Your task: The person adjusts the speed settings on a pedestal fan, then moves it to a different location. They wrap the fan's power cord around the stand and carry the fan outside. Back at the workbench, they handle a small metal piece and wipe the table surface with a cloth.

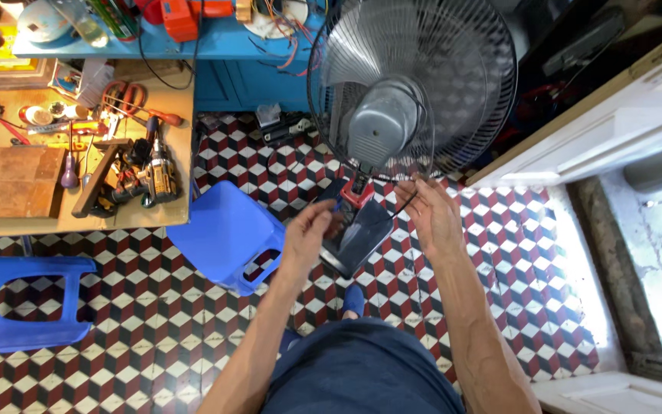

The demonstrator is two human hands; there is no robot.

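A grey electric fan [411, 84] stands on the patterned tile floor, seen from behind and above: round wire cage, pale blades inside, grey motor housing at the centre back. Below the housing, its neck shows a red part, and a dark oblong base panel tilts beneath it. A thin black wire [405, 203] runs down beside the neck.

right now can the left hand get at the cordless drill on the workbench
Probably yes. The left hand is up at the fan's neck, and the cordless drill lies near the workbench edge. Only the blue stool sits below that path, so an arm could pass over it.
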